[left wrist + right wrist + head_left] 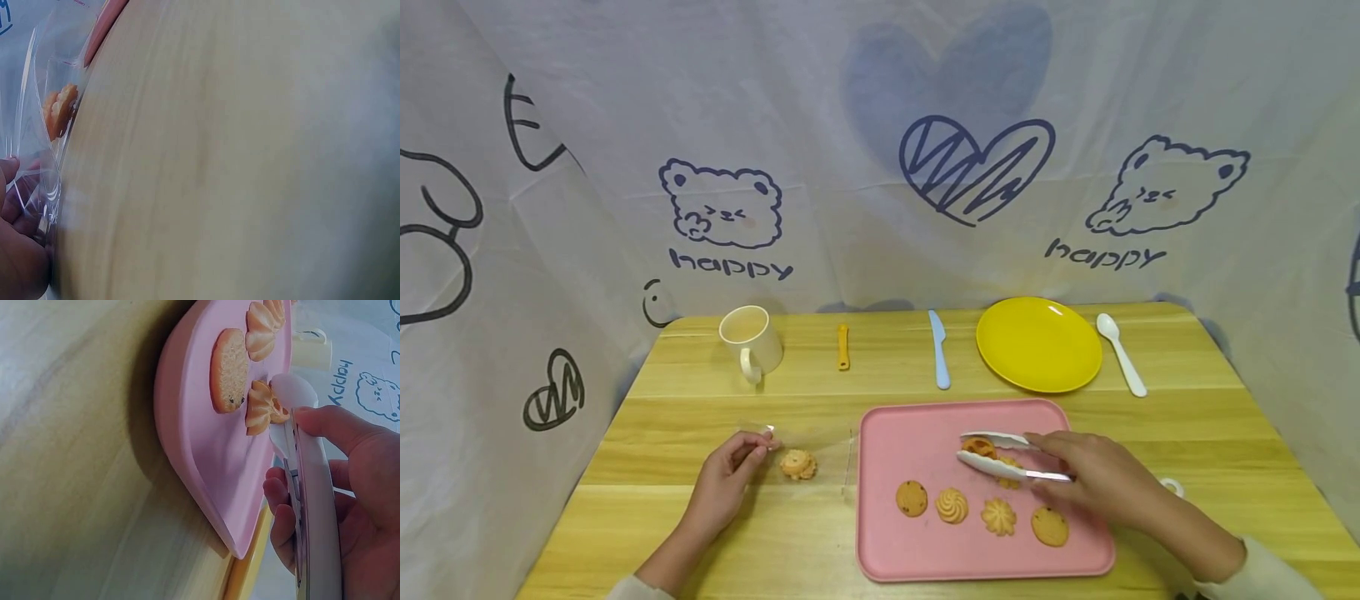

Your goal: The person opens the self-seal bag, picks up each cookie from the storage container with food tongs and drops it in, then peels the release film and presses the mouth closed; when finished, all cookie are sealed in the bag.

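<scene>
My left hand (726, 479) pinches the edge of a clear plastic bag (831, 437) lying on the table, left of the pink tray (910, 433). Inside the bag are cookies (60, 111), bunched together. My right hand (1097, 475) grips white-tipped tongs (315, 506) over the tray's right half. Between the tong tips sits a cookie (979, 447) with a dark reddish centre. A flower-shaped cookie (257, 407) lies beside it, partly covered by the tongs in the head view. Along the tray's front are a round cookie (912, 498), a swirl cookie (952, 506), another flower-shaped cookie (999, 517) and a speckled round cookie (1050, 527).
Across the back of the table stand a cream mug (752, 340), a small yellow-orange handle-like piece (843, 347), a light blue knife (939, 350), a yellow plate (1037, 346) and a white spoon (1122, 354). A white ring-shaped end (1172, 486) shows beyond my right wrist.
</scene>
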`<state>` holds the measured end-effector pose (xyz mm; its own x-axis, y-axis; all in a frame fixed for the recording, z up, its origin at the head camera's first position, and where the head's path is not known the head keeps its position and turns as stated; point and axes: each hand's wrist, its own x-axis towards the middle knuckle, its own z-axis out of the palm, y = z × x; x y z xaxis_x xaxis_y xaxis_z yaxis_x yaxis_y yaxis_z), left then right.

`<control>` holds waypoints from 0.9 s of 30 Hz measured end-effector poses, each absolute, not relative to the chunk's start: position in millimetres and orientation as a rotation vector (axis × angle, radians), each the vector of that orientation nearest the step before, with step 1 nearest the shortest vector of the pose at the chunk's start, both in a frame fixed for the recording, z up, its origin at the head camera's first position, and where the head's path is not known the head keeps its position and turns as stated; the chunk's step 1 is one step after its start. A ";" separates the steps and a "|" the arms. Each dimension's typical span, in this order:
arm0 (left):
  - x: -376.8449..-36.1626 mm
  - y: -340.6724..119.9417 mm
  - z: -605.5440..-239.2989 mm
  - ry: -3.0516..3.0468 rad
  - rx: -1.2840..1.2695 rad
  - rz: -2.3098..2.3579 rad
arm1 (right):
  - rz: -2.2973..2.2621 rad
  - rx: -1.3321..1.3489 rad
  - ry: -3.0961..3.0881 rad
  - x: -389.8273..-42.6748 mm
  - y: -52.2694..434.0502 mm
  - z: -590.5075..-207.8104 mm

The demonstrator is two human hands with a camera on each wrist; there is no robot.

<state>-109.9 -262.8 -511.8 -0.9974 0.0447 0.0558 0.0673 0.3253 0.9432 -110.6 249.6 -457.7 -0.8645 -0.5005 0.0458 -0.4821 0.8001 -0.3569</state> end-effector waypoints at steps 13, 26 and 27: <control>-110.5 -264.4 -514.3 -2.542 -0.121 -1.798 | -0.616 -0.805 2.912 -112.4 249.1 -454.5; -110.5 -264.3 -514.8 -2.542 -0.110 -1.812 | -0.657 -0.789 2.893 -112.7 247.8 -451.6; -110.3 -264.0 -514.5 -2.542 -0.106 -1.815 | -0.659 -0.790 2.890 -112.9 247.7 -451.1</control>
<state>-110.3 -264.0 -514.5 -0.9976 0.0454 0.0531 0.0649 0.3231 0.9441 -112.9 247.7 -451.1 -0.8647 -0.5007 0.0408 -0.4689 0.7752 -0.4233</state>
